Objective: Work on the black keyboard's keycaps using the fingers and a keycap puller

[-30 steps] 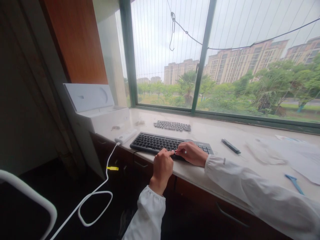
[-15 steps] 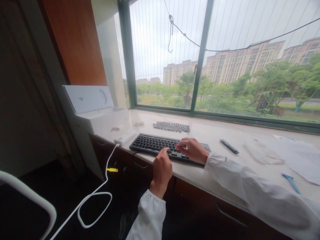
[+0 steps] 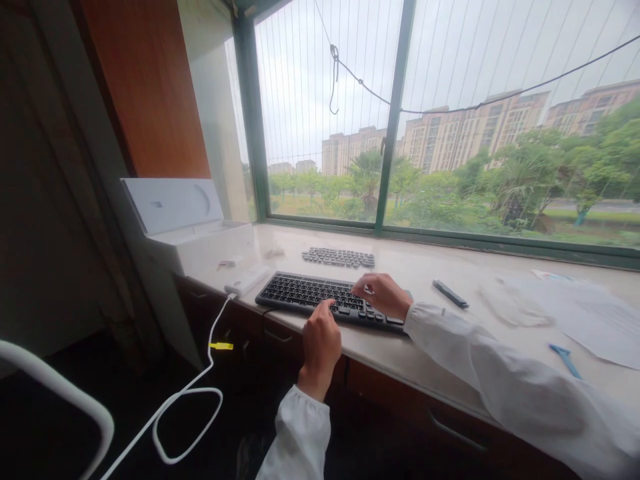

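A black keyboard (image 3: 290,291) lies on the pale counter, many of its key positions without caps and a few caps fitted near its right part. My left hand (image 3: 321,339) is curled at the keyboard's front edge, one finger reaching onto the keys; whatever its folded fingers hold is hidden. Over the right half of the keys hovers or rests my right hand (image 3: 383,295), thumb and forefinger pinched into a ring. Anything in that pinch is too small to make out. Behind the keyboard, loose keycaps (image 3: 337,257) are laid out in rows.
An open white box (image 3: 200,247) stands at the counter's left, near a white power strip (image 3: 245,281) with a cable (image 3: 213,333). To the right lie a dark pen-like tool (image 3: 450,293), a blue tool (image 3: 565,360), a crumpled plastic bag (image 3: 520,310) and papers (image 3: 600,320).
The view has shifted slightly, so the counter appears a little lower and further left. Both hands keep nearly the same pose at the keyboard.
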A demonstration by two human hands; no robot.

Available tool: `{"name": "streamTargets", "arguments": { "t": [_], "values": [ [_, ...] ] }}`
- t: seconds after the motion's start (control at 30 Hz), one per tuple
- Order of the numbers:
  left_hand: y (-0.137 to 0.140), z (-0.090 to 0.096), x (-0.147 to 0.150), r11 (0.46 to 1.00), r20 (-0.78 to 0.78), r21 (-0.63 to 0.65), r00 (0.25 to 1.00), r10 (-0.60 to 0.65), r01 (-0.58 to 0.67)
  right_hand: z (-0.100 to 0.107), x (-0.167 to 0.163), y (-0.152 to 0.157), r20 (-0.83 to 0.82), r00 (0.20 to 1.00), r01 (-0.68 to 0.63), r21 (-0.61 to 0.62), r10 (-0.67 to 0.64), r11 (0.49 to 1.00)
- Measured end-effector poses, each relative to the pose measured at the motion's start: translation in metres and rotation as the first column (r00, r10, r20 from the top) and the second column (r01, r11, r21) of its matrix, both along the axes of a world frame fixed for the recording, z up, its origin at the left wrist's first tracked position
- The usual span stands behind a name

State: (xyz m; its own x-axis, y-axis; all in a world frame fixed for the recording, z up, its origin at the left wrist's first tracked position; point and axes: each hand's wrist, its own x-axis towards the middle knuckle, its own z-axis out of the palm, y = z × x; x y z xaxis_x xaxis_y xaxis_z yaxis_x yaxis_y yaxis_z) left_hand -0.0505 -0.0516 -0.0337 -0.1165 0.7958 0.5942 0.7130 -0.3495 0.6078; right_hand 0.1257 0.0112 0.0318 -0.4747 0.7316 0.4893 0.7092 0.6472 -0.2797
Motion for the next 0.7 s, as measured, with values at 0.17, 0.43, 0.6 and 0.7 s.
{"name": "streamTargets", "arguments": {
  "t": [0.17, 0.43, 0.6, 0.7],
  "values": [
    [0.001, -0.002, -0.001, 1.000, 0.033, 0.021, 0.999, -0.021, 0.020, -0.011, 0.055, 0.052, 0.027, 0.946, 0.325, -0.039, -0.324, 0.945],
    [0.001, -0.005, -0.001, 0.999, 0.066, 0.027, 0.997, -0.040, 0.039, -0.025, 0.100, 0.126, 0.198, 0.844, 0.528, -0.150, -0.498, 0.836],
    [0.002, -0.005, -0.002, 0.998, 0.066, 0.016, 0.996, -0.063, 0.062, -0.027, 0.090, 0.166, 0.170, 0.830, 0.555, -0.155, -0.532, 0.817],
    [0.003, -0.005, -0.002, 0.998, 0.066, 0.004, 0.995, -0.069, 0.069, -0.030, 0.083, 0.180, 0.159, 0.823, 0.567, -0.190, -0.545, 0.802]
  ]
}}
